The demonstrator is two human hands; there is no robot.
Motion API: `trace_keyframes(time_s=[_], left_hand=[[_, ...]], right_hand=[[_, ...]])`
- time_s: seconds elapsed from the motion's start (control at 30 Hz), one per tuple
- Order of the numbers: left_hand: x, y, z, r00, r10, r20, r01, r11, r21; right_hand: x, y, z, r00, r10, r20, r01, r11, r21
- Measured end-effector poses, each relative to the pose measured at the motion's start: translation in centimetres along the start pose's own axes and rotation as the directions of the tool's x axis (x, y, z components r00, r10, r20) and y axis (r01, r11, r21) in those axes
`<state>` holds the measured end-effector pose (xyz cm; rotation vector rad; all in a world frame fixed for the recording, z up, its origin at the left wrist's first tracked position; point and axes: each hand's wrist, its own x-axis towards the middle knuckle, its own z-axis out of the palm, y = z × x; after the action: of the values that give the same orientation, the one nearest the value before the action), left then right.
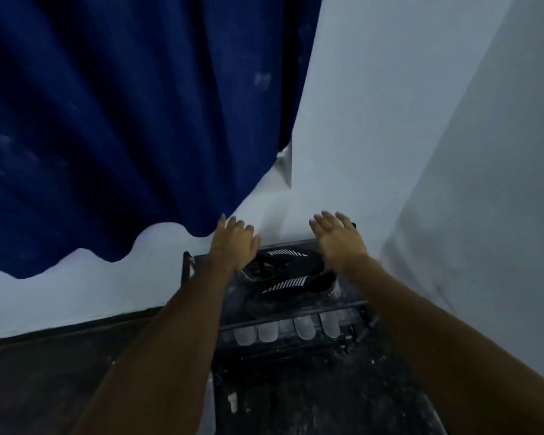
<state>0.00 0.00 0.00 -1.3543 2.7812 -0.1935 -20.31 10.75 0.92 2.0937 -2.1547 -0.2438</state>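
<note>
A pair of black sneakers with white striped marks lies on the top shelf of a low dark metal shoe rack that stands against the white wall. My left hand hovers over the left end of the sneakers, fingers straight and spread, holding nothing. My right hand is stretched out over their right end, palm down, fingers straight, also holding nothing. Whether either hand touches the shoes is unclear. On a lower shelf the pale toes of several light shoes stick out.
A dark blue curtain hangs at the left down to just above the rack. White walls close in behind and at the right. The floor is dark, with a dusty patch in front of the rack.
</note>
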Motion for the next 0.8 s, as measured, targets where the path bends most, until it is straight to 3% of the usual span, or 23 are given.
trace_keyframes(time_s=[0.13,0.3,0.57,0.8], left_hand=[[0.0,0.8,5.8,0.965,0.092,0.245,-0.112,0.991,0.069],[0.7,1.1,10.3,0.906,0.147,0.396,-0.212,0.969,0.126],[1.8,0.1,13.4,0.876,0.113,0.468,-0.188,0.975,0.116],[2.6,0.8,14.3,0.900,0.082,0.427,-0.204,0.947,0.249]], right_hand=[[-1.1,-0.4,6.3,0.969,-0.060,0.239,0.060,0.998,0.007],[-1.3,-0.8,11.7,0.950,-0.100,0.296,0.095,0.995,0.031],[-0.5,-1.2,14.3,0.913,-0.039,0.405,0.060,0.997,-0.039],[0.2,-0.1,14.4,0.923,-0.061,0.380,0.070,0.997,-0.011]])
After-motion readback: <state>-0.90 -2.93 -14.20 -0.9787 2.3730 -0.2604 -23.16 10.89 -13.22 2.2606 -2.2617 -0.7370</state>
